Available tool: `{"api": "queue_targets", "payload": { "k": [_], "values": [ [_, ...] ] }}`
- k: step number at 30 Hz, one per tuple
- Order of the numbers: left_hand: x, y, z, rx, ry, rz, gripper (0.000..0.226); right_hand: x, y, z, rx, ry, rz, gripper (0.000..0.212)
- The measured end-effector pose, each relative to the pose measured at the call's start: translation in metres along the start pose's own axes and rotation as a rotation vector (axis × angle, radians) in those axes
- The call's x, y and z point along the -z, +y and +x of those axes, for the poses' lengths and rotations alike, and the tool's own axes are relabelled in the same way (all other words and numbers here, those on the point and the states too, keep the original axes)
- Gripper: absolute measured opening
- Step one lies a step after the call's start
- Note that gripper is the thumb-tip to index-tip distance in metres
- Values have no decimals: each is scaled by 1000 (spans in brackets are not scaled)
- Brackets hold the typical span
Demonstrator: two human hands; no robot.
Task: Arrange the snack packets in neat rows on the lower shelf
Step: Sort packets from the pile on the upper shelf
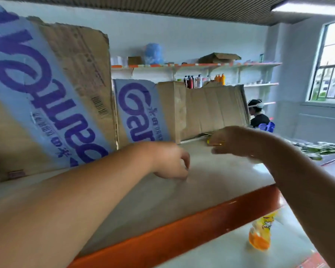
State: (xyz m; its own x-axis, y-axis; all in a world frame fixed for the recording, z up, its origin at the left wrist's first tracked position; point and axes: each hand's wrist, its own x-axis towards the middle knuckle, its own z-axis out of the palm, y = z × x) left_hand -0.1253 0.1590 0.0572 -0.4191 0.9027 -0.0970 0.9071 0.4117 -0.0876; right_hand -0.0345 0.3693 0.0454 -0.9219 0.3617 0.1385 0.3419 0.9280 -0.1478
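Note:
A yellow and orange snack packet (260, 233) lies on the pale lower shelf (220, 256), below the orange rail (182, 225). Both my arms reach over that rail onto the grey shelf board above (207, 182). My left hand (170, 161) rests on this board with its fingers curled down, and I see nothing in it. My right hand (234, 142) is farther back, near the foot of the cardboard. It is blurred, with a small yellow spot at its fingertips. Whether it holds anything is unclear.
Flattened cardboard sheets with purple lettering (46, 93) and plain brown ones (211, 109) stand along the back of the shelf. Green packets (317, 149) lie on a surface at the right. A person (257, 115) sits behind, near wall shelves with bottles (203, 80).

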Motion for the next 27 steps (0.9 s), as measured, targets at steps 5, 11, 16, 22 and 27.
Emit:
{"api": "queue_targets", "payload": {
  "k": [5, 11, 16, 22, 27],
  "values": [
    [-4, 5, 32, 11, 45, -95, 36, 24, 37, 48, -140, -72, -34, 44],
    [-27, -8, 27, -29, 169, -181, 33, 16, 59, 88, -233, -85, 44, 58],
    [-29, -9, 29, -46, 199, -156, 34, -8, 57, 88, -197, -195, -94, 74],
    [-31, -7, 32, -34, 196, -127, 36, 2, 30, 74, -53, -306, -221, 64],
    [-31, -9, 32, -25, 255, -174, 28, 17, -1, 52, 118, -374, -260, 57]
  ]
}}
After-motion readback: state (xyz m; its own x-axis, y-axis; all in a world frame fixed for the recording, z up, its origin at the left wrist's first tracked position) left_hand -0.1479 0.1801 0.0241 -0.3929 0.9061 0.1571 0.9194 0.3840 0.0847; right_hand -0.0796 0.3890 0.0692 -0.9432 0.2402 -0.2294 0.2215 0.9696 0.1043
